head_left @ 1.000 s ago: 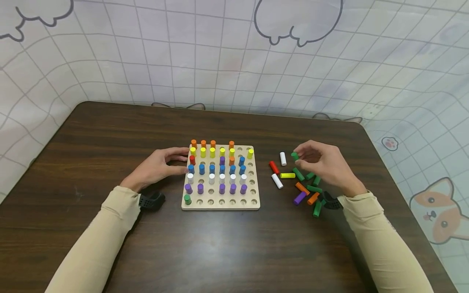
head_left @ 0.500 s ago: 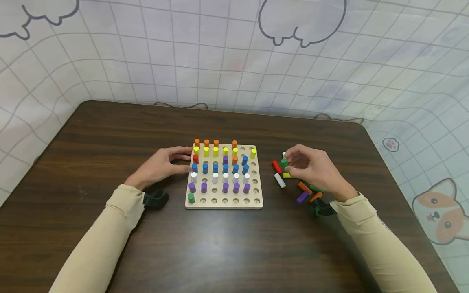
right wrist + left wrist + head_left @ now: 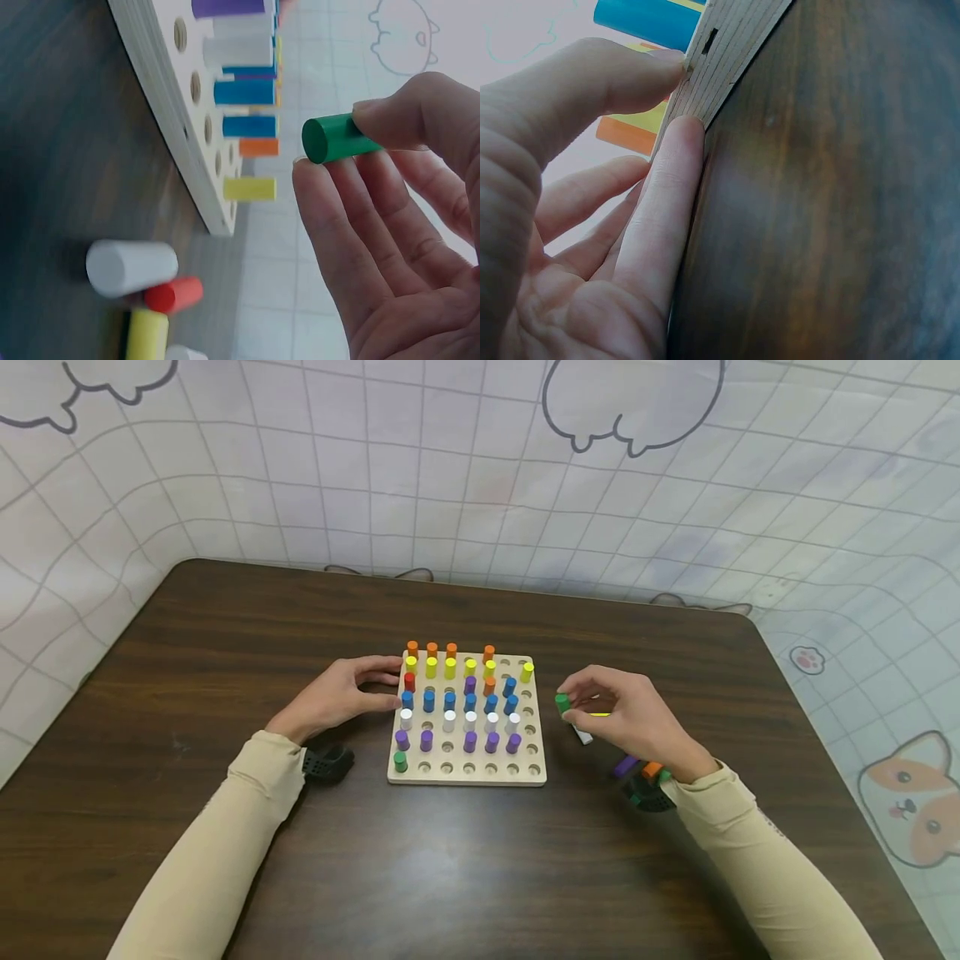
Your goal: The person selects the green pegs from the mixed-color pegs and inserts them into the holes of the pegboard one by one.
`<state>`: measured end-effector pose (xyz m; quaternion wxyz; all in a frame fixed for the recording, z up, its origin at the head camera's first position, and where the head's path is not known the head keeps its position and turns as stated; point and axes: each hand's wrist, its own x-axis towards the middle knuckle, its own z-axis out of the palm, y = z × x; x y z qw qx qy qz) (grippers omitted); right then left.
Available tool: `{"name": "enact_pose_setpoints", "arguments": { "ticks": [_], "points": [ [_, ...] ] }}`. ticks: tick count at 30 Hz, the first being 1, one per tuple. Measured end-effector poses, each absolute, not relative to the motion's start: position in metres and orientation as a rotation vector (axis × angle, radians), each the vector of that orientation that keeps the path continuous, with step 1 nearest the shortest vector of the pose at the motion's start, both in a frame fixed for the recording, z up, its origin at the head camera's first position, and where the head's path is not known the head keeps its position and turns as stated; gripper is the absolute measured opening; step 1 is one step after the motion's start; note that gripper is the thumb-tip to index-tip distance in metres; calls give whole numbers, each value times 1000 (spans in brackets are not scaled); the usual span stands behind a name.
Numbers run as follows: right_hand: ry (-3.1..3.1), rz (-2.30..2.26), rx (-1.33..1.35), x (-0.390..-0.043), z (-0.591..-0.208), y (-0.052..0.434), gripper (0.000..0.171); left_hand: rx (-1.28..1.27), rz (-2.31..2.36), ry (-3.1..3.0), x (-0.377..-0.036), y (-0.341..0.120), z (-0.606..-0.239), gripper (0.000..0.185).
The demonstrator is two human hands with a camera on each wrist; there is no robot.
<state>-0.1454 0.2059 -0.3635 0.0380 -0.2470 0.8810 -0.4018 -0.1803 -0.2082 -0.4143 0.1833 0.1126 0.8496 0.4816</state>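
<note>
I have a green peg [image 3: 562, 702] pinched between thumb and fingertips of my right hand [image 3: 622, 714], held above the bench [image 3: 225, 635] just right of the pegboard [image 3: 467, 775], a little right of the frame's centre. My left hand [image 3: 341, 693] lies with relaxed fingers against the board's left edge, thumb on its top rim, bracing it.

As I judge it, the peg belongs in the bottom row, where one green peg stands already [image 3: 401, 761] at the lower-left corner and the holes beside it are free. To do this well I should turn the peg upright before it crosses the board, come in low over the front edge so I don't knock the purple pegs [image 3: 470, 742], and keep the left hand pressing.
</note>
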Motion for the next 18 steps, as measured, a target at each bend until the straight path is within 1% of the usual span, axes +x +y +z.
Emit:
{"name": "enact_pose_setpoints", "arguments": {
  "ticks": [12, 18],
  "points": [
    [2670, -1268, -829, -137, -367, 174, 28, 310, 1369, 2391, -182, -208, -416, 70],
    [2623, -1320, -815, -135, -369, 159, 27, 322, 1376, 2390, -182, -207, -416, 70]
  ]
}}
